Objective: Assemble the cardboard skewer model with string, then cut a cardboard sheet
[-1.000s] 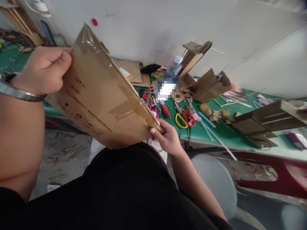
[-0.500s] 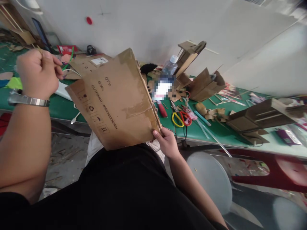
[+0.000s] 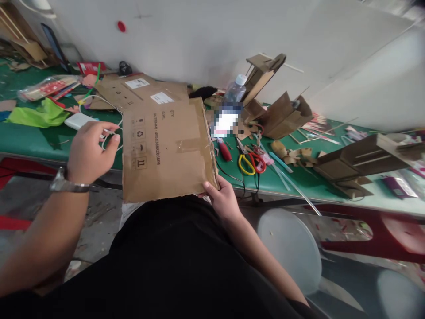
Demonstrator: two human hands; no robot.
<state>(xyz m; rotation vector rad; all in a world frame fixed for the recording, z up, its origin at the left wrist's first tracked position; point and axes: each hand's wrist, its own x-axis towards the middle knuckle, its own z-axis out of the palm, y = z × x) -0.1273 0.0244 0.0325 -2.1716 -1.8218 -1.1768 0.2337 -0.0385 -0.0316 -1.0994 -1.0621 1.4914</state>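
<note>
My right hand grips the lower right corner of a flat piece of brown cardboard, thumb on top and fingers underneath. Black print and handling symbols mark the cardboard, and glossy tape runs along its right side. My left hand, with a metal watch on the wrist, hovers off the cardboard's left edge. Its fingers are bent, with a gap between thumb and forefinger, and nothing is clearly held. A white cable loops just behind those fingers, near a white box-shaped device.
Another cardboard sheet lies behind on the green table. To the right are scissors, a red-handled tool, a clear bottle and cardboard structures. A grey stool stands below.
My left hand has come down and right, towards the cardboard's left edge. The cardboard has turned so its print runs more upright and its top edge sits lower. My right hand keeps its grip.
</note>
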